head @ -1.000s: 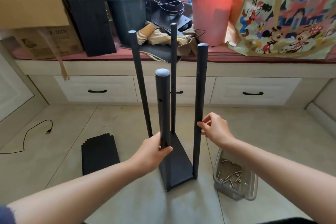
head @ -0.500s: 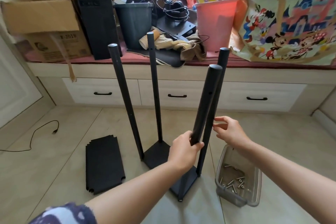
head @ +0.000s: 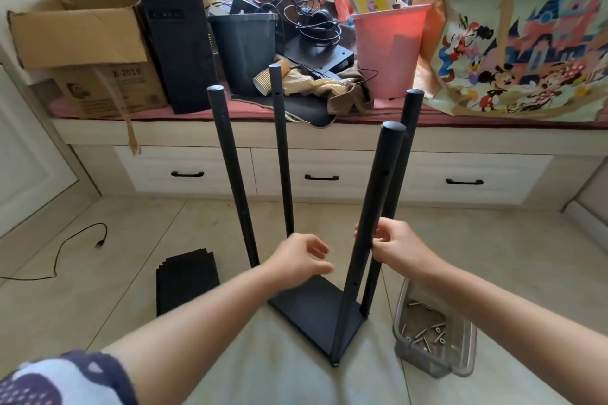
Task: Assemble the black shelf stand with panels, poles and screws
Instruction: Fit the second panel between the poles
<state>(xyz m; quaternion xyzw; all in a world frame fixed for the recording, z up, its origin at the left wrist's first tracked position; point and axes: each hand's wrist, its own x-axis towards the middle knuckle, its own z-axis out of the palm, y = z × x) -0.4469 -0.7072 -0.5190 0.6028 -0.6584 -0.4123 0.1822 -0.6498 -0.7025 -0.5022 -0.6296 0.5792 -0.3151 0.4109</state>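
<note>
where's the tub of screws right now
In the head view the clear tub of screws sits on the floor at lower right, just right of the stand's base panel, under the right forearm.

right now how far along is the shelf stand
Done: four poles stand on the bottom panel. In hand: the right hand grips the nearest pole, while the left hand hovers beside it holding nothing. Left: the stacked panels lie on the floor, and screws remain in the clear tub.
</note>
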